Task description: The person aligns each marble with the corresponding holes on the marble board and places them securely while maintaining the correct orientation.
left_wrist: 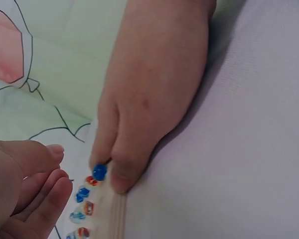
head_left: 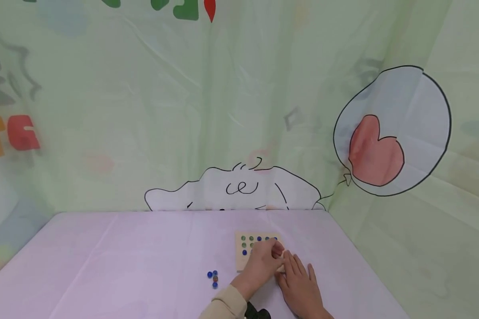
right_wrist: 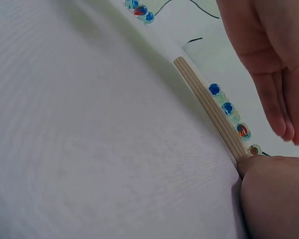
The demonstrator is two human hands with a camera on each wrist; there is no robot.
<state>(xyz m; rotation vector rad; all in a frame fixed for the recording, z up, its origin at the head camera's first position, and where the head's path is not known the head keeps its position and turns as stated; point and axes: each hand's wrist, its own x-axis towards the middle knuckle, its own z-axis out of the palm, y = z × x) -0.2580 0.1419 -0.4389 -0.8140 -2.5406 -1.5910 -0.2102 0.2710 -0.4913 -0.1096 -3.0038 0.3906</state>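
A pale wooden board [head_left: 240,262] with shallow hollows lies on the table and carries rows of glass marbles. Above its right half is my left hand [head_left: 263,259], thumb and fingertips near each other; no marble shows between them in the left wrist view [left_wrist: 30,191]. My right hand [head_left: 301,290] holds the board's near right corner, its thumb [right_wrist: 276,186] against the front edge and its forefinger along the right side. Beside those fingers sits a blue marble [left_wrist: 99,172]. Green marbles [head_left: 243,238] fill hollows at the board's far left. My left hand hides part of the rows.
Several loose marbles [head_left: 215,278], mostly blue, lie on the lilac tablecloth [head_left: 143,257] left of the board. Behind the table hangs a pale green printed curtain [head_left: 163,110]. A dark object [head_left: 259,313] shows under my left forearm at the bottom edge.
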